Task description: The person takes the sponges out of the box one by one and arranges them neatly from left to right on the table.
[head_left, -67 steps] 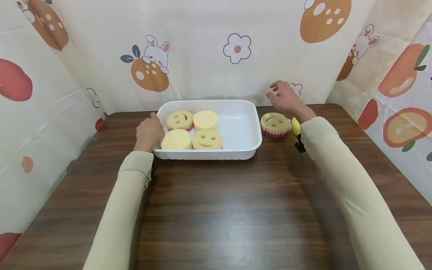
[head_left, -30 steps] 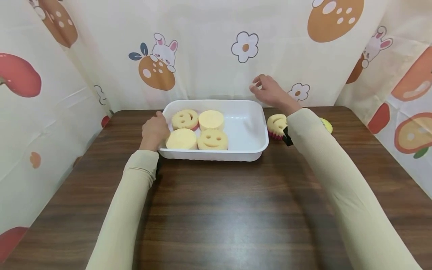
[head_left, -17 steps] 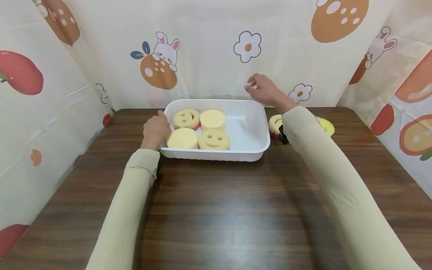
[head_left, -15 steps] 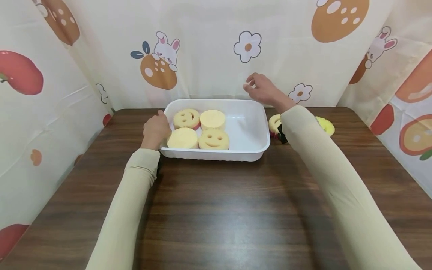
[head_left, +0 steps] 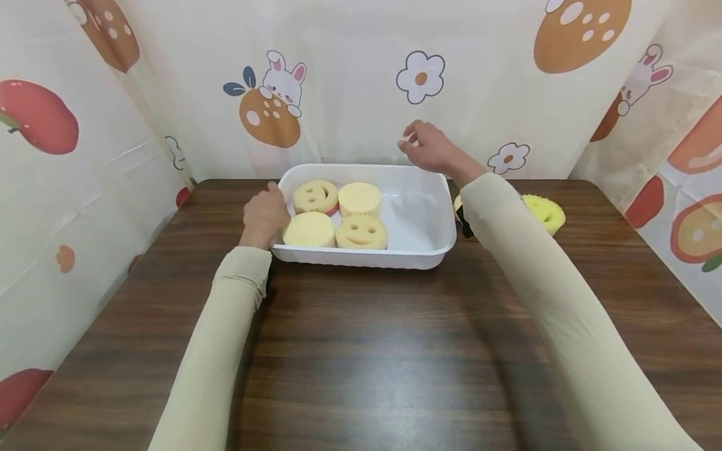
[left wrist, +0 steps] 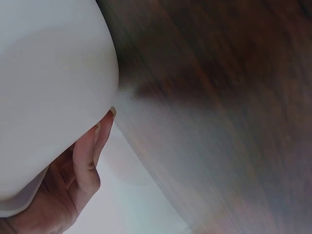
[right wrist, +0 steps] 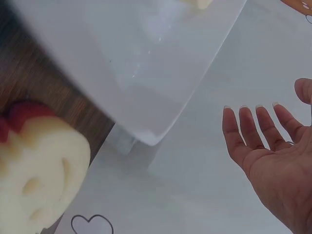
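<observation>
Shifted left since the earliest frame, the right hand (head_left: 431,148) now hangs loose-fingered near the back right of a white, rectangular plastic tray (head_left: 417,225).
It holds nothing, fingers slightly spread and clear of the tray, while the left hand (head_left: 265,215) grasps the tray's left end, bent fingers against the outer wall, thumb hard to make out. Inside, at the left, sit four pale-yellow, round pieces: a smiley one (head_left: 316,197) and a plain one (head_left: 360,198) behind, a plain one (head_left: 309,230) and a smiley one (head_left: 361,232) in front. Outside, a cream-and-red, scalloped smiley piece (right wrist: 44,170) is mostly hidden by the beige right sleeve (head_left: 530,275), which also partly covers a bright-yellow smiley piece (head_left: 544,213) on the brown wood-grain table (head_left: 350,351).
</observation>
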### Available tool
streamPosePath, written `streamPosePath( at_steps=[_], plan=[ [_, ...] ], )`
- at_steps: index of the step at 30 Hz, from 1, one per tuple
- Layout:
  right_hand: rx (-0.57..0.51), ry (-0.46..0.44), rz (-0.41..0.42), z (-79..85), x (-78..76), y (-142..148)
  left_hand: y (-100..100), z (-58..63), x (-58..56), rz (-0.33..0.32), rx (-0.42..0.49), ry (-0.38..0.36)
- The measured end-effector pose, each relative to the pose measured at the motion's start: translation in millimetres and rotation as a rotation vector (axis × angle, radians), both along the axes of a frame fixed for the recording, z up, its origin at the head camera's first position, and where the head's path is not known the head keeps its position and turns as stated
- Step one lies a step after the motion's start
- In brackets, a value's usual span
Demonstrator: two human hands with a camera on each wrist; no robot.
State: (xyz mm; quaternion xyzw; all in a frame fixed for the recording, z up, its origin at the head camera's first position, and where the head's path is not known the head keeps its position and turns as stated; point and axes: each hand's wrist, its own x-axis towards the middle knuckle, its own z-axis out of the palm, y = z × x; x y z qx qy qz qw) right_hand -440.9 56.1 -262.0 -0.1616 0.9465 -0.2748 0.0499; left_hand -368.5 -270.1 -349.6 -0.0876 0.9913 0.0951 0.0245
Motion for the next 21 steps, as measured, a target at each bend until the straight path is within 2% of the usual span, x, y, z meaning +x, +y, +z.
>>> streamPosePath(
  at_steps=[6,15,21],
  plan=[
    [0.004,0.002,0.016,-1.1,-2.1,-8,2,1.8,-0.3,0.008,-0.009,-0.022],
    [0.011,-0.018,0.028,-11.7,-7.0,-18,1,1.8,0.2,0.01,-0.009,-0.017],
    [0.015,-0.027,0.021,-13.1,-9.6,-24,1,0.1,-2.2,0.014,-0.009,-0.002]
  ],
)
